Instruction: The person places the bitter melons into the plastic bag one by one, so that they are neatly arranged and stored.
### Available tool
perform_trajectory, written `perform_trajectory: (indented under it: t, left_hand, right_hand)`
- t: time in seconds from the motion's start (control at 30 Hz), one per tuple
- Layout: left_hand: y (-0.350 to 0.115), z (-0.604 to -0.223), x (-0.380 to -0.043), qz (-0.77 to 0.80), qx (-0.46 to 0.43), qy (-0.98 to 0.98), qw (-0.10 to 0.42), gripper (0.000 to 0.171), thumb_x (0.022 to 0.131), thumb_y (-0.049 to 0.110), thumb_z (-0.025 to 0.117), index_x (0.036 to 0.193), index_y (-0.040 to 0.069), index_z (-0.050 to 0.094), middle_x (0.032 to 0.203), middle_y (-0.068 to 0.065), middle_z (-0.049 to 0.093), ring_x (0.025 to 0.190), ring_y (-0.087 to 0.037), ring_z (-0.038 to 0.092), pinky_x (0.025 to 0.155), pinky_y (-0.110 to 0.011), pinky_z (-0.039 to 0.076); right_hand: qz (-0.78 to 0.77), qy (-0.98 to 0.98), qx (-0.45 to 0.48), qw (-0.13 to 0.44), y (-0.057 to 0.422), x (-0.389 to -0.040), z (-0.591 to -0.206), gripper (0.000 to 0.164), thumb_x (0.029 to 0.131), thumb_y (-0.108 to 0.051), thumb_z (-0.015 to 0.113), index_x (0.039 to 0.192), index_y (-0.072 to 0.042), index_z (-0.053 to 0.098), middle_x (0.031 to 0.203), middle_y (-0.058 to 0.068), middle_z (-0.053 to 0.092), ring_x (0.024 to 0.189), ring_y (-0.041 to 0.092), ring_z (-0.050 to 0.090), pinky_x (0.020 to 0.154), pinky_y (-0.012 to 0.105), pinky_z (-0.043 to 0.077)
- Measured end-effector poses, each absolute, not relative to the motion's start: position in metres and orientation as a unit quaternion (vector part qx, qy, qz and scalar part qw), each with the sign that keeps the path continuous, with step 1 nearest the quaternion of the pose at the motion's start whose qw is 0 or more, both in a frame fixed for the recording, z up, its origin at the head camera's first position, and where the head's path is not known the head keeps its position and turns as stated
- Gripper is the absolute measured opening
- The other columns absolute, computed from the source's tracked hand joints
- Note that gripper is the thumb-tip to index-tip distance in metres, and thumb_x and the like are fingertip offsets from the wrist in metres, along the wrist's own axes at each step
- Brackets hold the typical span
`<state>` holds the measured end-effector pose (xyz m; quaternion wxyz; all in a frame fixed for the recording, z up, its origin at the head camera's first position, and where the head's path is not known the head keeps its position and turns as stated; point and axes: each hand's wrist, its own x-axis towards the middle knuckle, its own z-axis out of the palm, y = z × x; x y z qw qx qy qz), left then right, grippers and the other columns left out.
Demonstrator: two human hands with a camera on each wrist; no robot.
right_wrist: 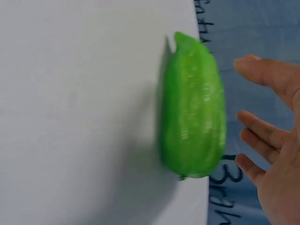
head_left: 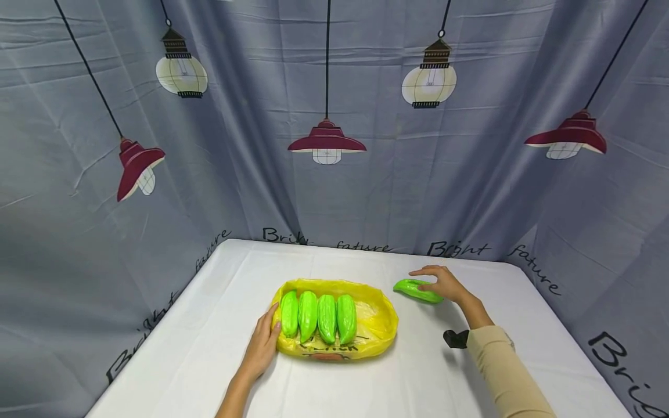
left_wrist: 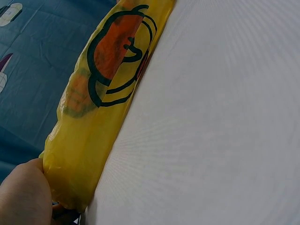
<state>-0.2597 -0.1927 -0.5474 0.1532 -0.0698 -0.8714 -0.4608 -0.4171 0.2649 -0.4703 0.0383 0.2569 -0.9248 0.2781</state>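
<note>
A yellow plastic bag (head_left: 385,313), its mouth spread wide, sits on the white table. Inside it several green bitter gourds (head_left: 327,319) stand side by side toward the left. My left hand (head_left: 260,345) holds the bag's left end, its thumb at the rim; the left wrist view shows the thumb side of the hand (left_wrist: 26,194) against the bag, with the other fingers mostly hidden. To the right of the bag, another bitter gourd (right_wrist: 194,110) lies on the table. My right hand (head_left: 444,284) hovers over that gourd, thumb and fingers spread, with nothing gripped.
The white table (head_left: 209,325) runs back to a grey-blue curtain (head_left: 366,197) printed with lamps and lettering. A small black device (head_left: 456,338) sits at the right sleeve (head_left: 509,368). The bag's right part has bare yellow plastic.
</note>
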Motion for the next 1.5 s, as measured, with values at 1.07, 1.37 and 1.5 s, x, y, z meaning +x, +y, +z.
perform_trajectory:
  t: [1.07,1.37,1.5]
  left_hand:
    - [-0.193,-0.548,-0.261,-0.453,-0.074,-0.876,0.149,0.048,0.101,0.028,0.037,0.146,0.015,0.027,0.138,-0.024,0.034,0.126,-0.045,0.032,0.1,-0.06,0.025]
    - [-0.194,-0.547,-0.261,-0.454,-0.07,-0.875,0.152,0.048,0.101,0.028,0.037,0.145,0.014,0.027,0.138,-0.023,0.034,0.126,-0.044,0.032,0.1,-0.06,0.025]
    - [-0.194,-0.547,-0.261,-0.453,-0.071,-0.875,0.153,0.048,0.101,0.028,0.037,0.145,0.014,0.027,0.138,-0.024,0.034,0.126,-0.045,0.032,0.1,-0.06,0.026]
  right_hand:
    - [0.345,-0.924,0.127,-0.106,0.266,-0.401,-0.493,0.074,0.072,-0.024,0.071,0.14,-0.02,0.042,0.14,0.022,0.037,0.109,0.032,0.046,0.089,0.051,0.039]
    - [0.337,-0.926,0.144,-0.087,0.266,-0.397,-0.501,0.081,0.074,-0.034,0.074,0.143,-0.015,0.035,0.138,0.025,0.039,0.108,0.037,0.049,0.086,0.052,0.042]
    - [0.344,-0.925,0.149,-0.057,0.266,-0.393,-0.505,0.084,0.073,-0.035,0.077,0.142,-0.011,0.036,0.132,0.028,0.043,0.101,0.034,0.055,0.08,0.045,0.046]
